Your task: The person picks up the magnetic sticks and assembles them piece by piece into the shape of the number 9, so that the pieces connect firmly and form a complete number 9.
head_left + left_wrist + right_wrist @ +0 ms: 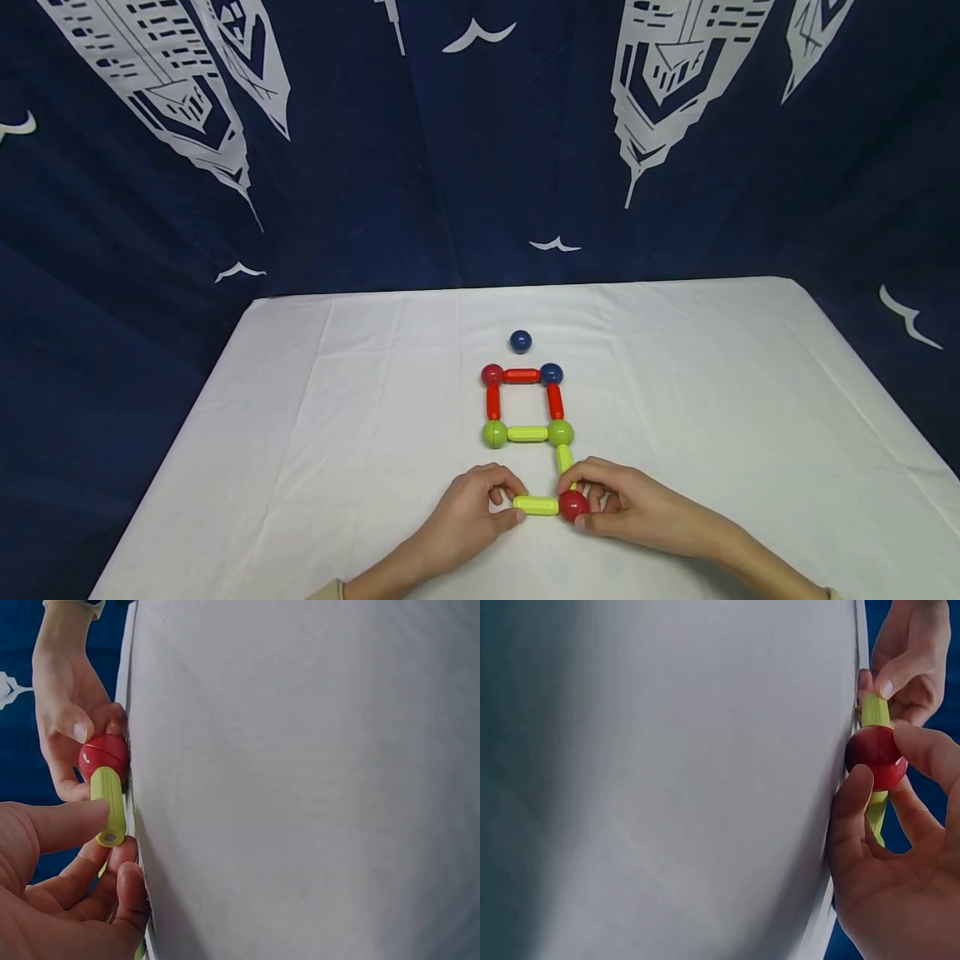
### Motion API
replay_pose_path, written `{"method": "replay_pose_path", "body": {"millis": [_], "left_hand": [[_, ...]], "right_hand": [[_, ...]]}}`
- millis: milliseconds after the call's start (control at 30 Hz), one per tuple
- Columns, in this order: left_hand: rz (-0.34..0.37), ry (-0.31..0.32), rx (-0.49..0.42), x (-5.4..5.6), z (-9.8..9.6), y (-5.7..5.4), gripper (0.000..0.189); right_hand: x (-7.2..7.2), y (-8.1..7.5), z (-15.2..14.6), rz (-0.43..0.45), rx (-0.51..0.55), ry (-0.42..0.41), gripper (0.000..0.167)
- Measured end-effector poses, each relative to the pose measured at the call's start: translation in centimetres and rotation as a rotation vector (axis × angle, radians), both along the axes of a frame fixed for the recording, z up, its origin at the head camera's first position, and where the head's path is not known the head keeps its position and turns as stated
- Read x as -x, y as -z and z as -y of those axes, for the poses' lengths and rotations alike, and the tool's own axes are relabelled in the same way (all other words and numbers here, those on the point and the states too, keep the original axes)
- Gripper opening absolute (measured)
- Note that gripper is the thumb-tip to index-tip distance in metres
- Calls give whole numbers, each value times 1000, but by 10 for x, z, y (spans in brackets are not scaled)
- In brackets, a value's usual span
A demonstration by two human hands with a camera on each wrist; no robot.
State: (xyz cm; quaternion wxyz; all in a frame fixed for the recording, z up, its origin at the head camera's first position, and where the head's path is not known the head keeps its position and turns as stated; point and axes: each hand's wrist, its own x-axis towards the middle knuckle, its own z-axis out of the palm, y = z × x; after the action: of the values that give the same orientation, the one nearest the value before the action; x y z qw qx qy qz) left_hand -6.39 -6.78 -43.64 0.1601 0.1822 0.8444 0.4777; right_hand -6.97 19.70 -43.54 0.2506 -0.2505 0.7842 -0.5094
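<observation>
My left hand pinches the free left end of a yellow-green magnetic rod between thumb and fingers. The rod's other end touches a red ball, which my right hand holds between thumb and fingertips. A second yellow-green rod runs from that ball up to a green ball, partly hidden by the right fingers. In the left wrist view, the round metal end of the held rod faces the camera. The right wrist view has the red ball between thumb and fingers.
Beyond the hands a square of rods and balls lies flat: red rods, a red ball, a blue ball, another green ball. A loose blue ball sits behind it. White cloth covers the table; a dark blue curtain hangs behind.
</observation>
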Motion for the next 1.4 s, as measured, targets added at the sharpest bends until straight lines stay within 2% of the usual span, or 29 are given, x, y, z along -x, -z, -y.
{"method": "replay_pose_path", "body": {"millis": [167,367,533,633,733,867,967,1067,1167,1300,1400], "left_hand": [[-5,-3,-21,1,-2,1,22],[34,4,-46,3,0,-1,21],[39,-22,-56,17,8,-10,15],[-31,-64,-69,34,14,-18,12],[-118,-115,-86,56,20,-21,13],[-195,-187,-73,91,25,-19,16],[-213,-222,-54,118,26,-14,20],[-190,-237,-57,143,25,-8,24],[-148,-245,-85,162,20,-3,28],[-83,-236,-155,181,9,0,32],[-28,-213,-199,191,1,1,35]], "right_hand": [[-1,1,0,-57,0,-5,29],[-3,1,-2,-120,-23,-5,30],[-3,-1,-1,-105,-37,2,30],[-3,-2,-1,-62,-51,5,30],[-2,-3,-2,-28,-64,7,30],[-2,-2,-2,-2,-64,6,29],[-2,-2,-2,10,-57,5,29],[-2,-2,-1,27,-54,10,29],[-3,-3,-1,43,-54,17,29],[-3,-3,0,62,-64,26,29],[-3,-3,1,69,-70,29,29]]}}
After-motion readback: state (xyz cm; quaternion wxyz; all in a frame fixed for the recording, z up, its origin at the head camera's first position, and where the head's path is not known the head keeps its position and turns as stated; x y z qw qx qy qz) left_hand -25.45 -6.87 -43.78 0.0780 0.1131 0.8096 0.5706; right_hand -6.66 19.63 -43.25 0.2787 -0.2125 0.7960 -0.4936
